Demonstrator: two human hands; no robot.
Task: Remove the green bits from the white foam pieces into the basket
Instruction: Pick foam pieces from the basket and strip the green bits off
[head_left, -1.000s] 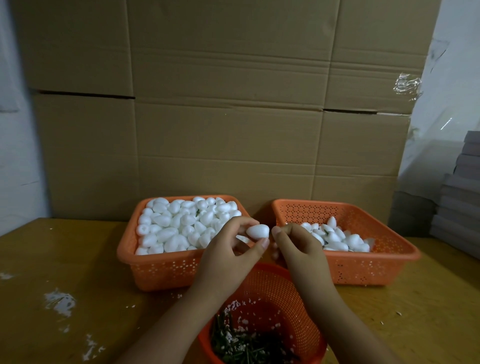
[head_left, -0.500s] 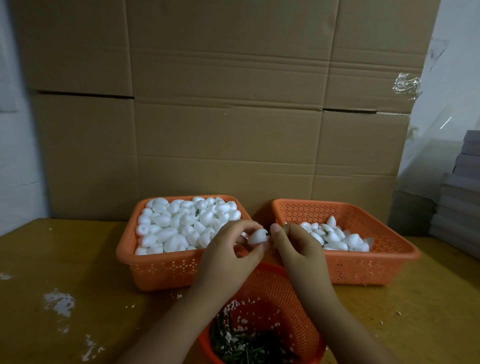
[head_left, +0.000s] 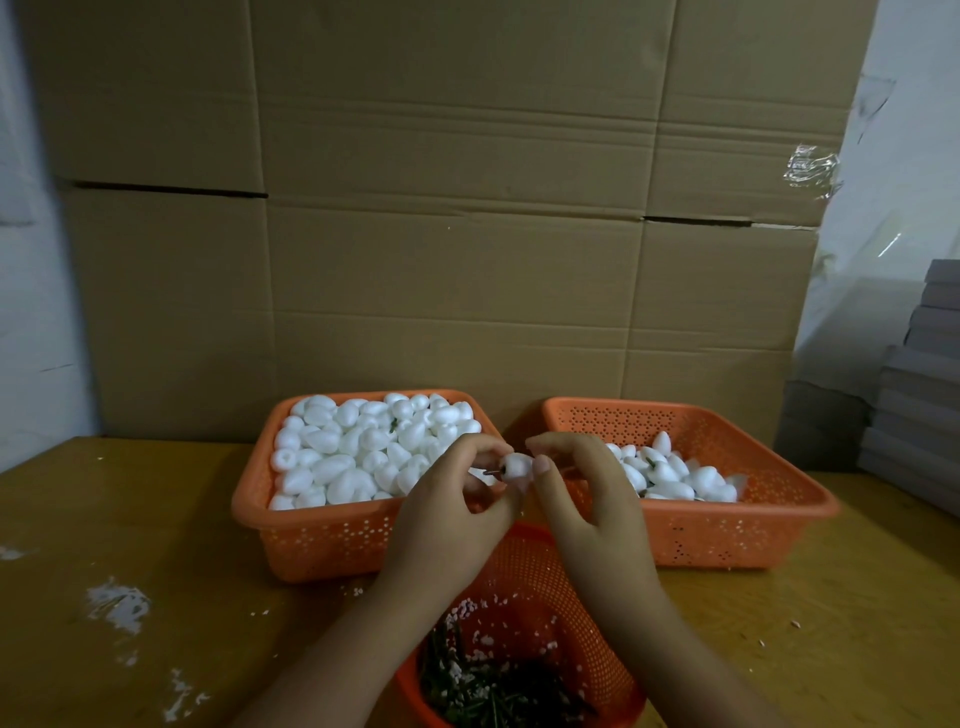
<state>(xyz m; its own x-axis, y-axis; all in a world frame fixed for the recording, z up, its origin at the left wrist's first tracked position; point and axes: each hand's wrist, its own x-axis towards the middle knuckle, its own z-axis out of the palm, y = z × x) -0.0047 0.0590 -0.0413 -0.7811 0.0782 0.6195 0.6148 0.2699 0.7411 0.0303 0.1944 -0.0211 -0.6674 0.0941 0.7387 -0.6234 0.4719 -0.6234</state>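
Note:
A white foam piece (head_left: 516, 466) is held between both hands above the round orange basket (head_left: 524, 561). My right hand (head_left: 587, 499) pinches the foam piece. My left hand (head_left: 452, 514) pinches a short green stem (head_left: 493, 471) that sticks out of the piece's left side. The round basket holds a heap of green bits (head_left: 488, 686) and white crumbs. A full orange basket (head_left: 311, 540) of white foam pieces stands to the left, and a second orange basket (head_left: 727, 540) with fewer pieces stands to the right.
Stacked cardboard boxes (head_left: 452, 234) wall off the back of the wooden table (head_left: 130, 519). A pile of grey boards (head_left: 919, 395) stands at the far right. White foam crumbs (head_left: 117, 605) lie scattered on the table's left side.
The foam piece has passed from my left hand's fingertips to my right hand. My left fingers now pinch the green stem showing at its left side. Both hands stay above the round basket.

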